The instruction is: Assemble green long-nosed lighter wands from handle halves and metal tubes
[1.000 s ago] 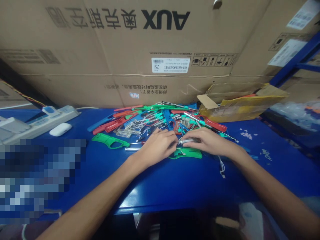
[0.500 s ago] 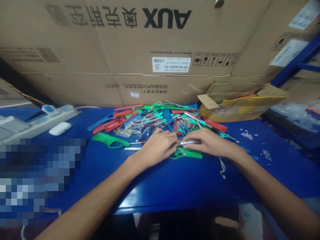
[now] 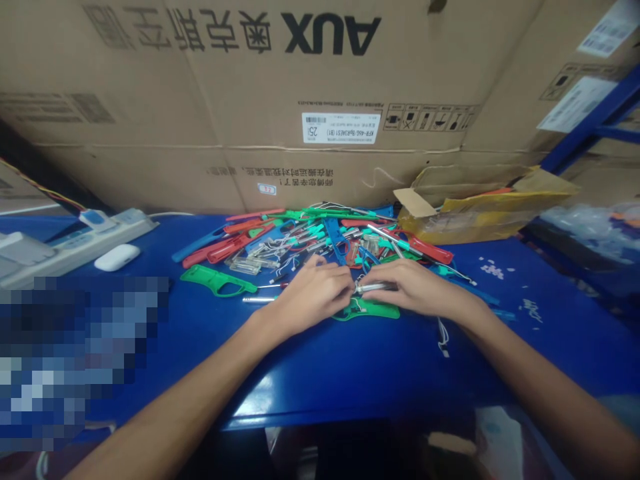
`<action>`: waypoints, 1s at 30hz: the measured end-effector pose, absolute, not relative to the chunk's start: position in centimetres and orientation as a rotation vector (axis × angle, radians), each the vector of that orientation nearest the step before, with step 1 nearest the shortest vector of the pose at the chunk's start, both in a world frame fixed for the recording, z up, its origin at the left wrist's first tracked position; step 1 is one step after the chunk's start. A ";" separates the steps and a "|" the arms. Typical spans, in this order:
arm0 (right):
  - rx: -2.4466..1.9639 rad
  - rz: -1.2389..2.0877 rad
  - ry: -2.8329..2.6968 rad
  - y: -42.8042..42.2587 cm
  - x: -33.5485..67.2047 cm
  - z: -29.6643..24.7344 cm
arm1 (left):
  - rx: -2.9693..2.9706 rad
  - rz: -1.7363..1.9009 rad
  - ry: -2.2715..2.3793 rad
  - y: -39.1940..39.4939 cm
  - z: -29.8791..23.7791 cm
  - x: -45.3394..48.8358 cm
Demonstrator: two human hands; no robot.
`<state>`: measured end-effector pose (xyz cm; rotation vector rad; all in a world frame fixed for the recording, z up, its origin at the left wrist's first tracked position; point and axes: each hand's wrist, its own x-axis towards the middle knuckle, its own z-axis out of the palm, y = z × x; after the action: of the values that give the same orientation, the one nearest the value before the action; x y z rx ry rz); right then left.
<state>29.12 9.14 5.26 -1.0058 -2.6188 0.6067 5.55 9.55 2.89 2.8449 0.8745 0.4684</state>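
Over the middle of the blue table my right hand (image 3: 417,285) pinches a pale, translucent, narrow piece (image 3: 376,287), which looks like a lighter's fuel tank. My left hand (image 3: 320,290) is closed at the near end of that piece; whatever its fingers grip is hidden behind the knuckles. Beneath both hands lies a green lighter shell half (image 3: 380,311), with a bit of white wire on it. Left of my left hand rest another green lighter shell half (image 3: 216,281) and a silver metal tube (image 3: 257,300), its far end covered by the hand.
Behind the hands spreads a pile of red, blue and green lighter parts (image 3: 300,230). An opened cardboard box (image 3: 480,220) stands at right. White scraps (image 3: 493,269) lie nearby. At left are a power strip (image 3: 115,230) and a white case (image 3: 117,257). A large carton (image 3: 240,100) closes off the back.
Both hands stay together around the pale piece, with only slight finger movement. The whole view has shifted a little.
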 end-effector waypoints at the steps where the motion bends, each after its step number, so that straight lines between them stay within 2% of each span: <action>1: -1.007 0.605 -2.623 9.1 29.0 5.2 | 2.855 0.454 0.874 9.6 2.9 5.5; 11: -1.058 0.512 -2.651 9.0 29.1 5.3 | 2.737 0.402 0.820 9.9 4.4 4.2; 30: -1.011 0.633 -2.689 9.1 29.2 5.5 | 2.764 0.366 0.771 9.8 4.2 4.7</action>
<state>29.21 9.07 5.49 -1.0114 -2.6889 0.6331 4.72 9.84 4.22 2.7640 0.7709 0.3662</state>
